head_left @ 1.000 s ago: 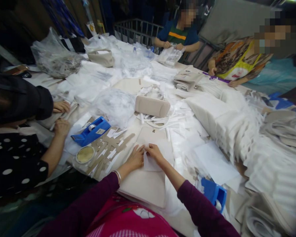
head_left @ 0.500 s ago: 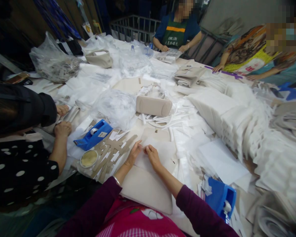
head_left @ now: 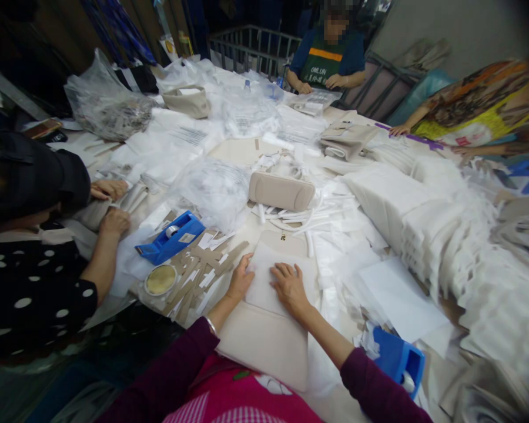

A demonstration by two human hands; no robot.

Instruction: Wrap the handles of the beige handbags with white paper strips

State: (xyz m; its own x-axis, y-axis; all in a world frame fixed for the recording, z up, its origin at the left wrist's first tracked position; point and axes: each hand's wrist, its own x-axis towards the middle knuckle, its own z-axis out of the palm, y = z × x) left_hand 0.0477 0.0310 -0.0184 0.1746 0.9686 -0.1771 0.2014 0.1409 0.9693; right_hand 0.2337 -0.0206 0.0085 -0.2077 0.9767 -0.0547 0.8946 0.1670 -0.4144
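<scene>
A flat beige bag [head_left: 268, 343] lies on the table right in front of me, with a white sheet of paper [head_left: 264, 276] spread over its far half. My left hand [head_left: 240, 279] rests at the sheet's left edge, fingers extended. My right hand [head_left: 290, 286] lies flat on the sheet, fingers spread, pressing it down. Neither hand grips anything. A small gold clasp [head_left: 283, 237] shows on the bag just beyond the sheet.
A blue tape dispenser [head_left: 170, 238] and a round tin [head_left: 160, 279] sit to my left among cardboard strips [head_left: 203, 267]. Another blue dispenser [head_left: 399, 359] is at my right elbow. Stacks of white wrapping [head_left: 423, 217] fill the right. A beige pouch [head_left: 281, 191] lies ahead. Three other people work around the table.
My hands were pinching a small folded white paper together; now the sheet lies spread over the bag and both hands lie flat, the right one on top of it.
</scene>
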